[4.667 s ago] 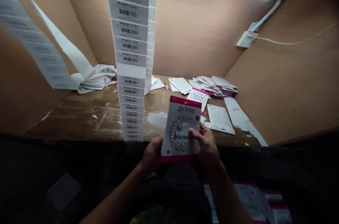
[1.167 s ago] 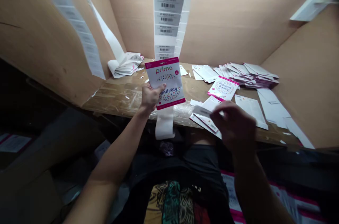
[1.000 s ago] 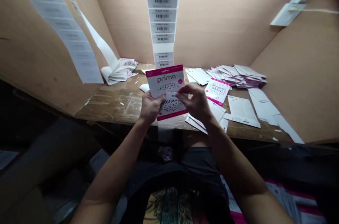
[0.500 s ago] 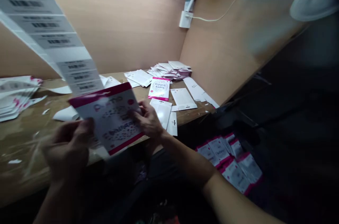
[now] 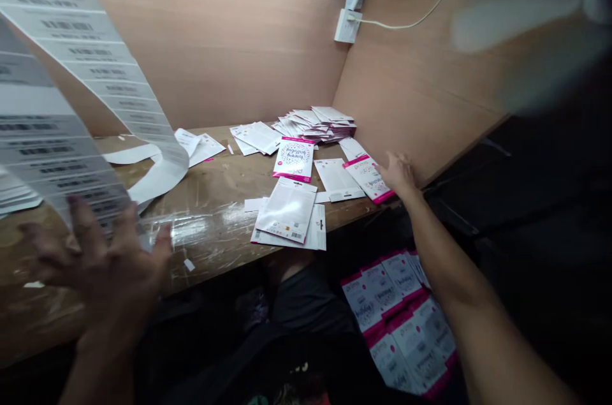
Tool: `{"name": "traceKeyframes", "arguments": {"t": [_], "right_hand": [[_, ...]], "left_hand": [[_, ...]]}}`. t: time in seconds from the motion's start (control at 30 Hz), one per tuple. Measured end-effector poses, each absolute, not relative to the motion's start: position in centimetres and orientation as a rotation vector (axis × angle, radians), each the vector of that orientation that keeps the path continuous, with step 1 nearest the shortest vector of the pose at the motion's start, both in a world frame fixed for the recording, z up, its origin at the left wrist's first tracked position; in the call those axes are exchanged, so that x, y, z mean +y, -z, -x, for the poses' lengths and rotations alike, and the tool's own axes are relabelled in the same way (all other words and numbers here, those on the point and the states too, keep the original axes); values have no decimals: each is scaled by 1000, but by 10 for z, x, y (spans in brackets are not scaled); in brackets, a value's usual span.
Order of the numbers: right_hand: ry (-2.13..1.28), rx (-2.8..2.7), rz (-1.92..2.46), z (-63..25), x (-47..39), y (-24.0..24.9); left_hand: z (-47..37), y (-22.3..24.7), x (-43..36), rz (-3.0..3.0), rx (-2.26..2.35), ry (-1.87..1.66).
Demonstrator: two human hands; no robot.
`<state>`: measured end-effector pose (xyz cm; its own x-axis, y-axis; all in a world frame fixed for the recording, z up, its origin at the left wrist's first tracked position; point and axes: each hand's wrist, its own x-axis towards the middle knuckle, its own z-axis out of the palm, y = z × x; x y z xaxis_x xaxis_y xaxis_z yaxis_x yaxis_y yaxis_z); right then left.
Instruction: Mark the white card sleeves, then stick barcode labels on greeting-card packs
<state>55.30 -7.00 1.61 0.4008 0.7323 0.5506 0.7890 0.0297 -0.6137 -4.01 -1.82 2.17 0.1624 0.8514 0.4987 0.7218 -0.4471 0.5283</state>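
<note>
My left hand [image 5: 112, 258], slightly blurred, has its fingers spread at the lower end of a hanging strip of barcode labels [image 5: 52, 150]; whether a fingertip touches the strip I cannot tell. A white packet with pink edges and "birthday" print [image 5: 369, 179] lies at the right end of the table. Over that packet's right edge rests my right hand [image 5: 400, 174], fingers stretched out. A packet with its printed back up [image 5: 289, 210] overlaps another near the table's front edge. Behind these lies a "happy birthday" packet [image 5: 293, 159], face up.
A heap of white packets [image 5: 315, 123] fills the back corner of the tape-covered table [image 5: 215, 201]. Label strip [image 5: 167, 162] curls down at left. Cardboard walls [image 5: 229, 29] enclose two sides, with a white socket [image 5: 348, 25] and cable. Packets [image 5: 401, 322] lie in rows below, right.
The packet that was between both hands now lies at the table's right end under my right hand, which moved right. My left hand let go and spread its fingers beside the labels.
</note>
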Motion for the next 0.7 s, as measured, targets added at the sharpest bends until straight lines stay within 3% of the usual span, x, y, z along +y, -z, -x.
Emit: {"name": "traceKeyframes", "arguments": {"t": [0.07,0.17,0.3,0.47,0.7], "right_hand": [[-15,-1622,1700,-514,-81,-3],[-299,-2082,1645,-439,-112,25],[-36,-2179,1709,-374,-144,72],[127,-2173,1448,-378,-142,109],[77,-2170,1174,-395,-144,109]], "left_hand": [[6,-18,-32,-2376,1513,-1429],[-50,-1,-39,-2499,1134,-1040],[-119,25,-31,-2578,1081,-569],[-147,35,-27,-2658,1183,-169],[-126,8,-22,-2641,1075,34]]}}
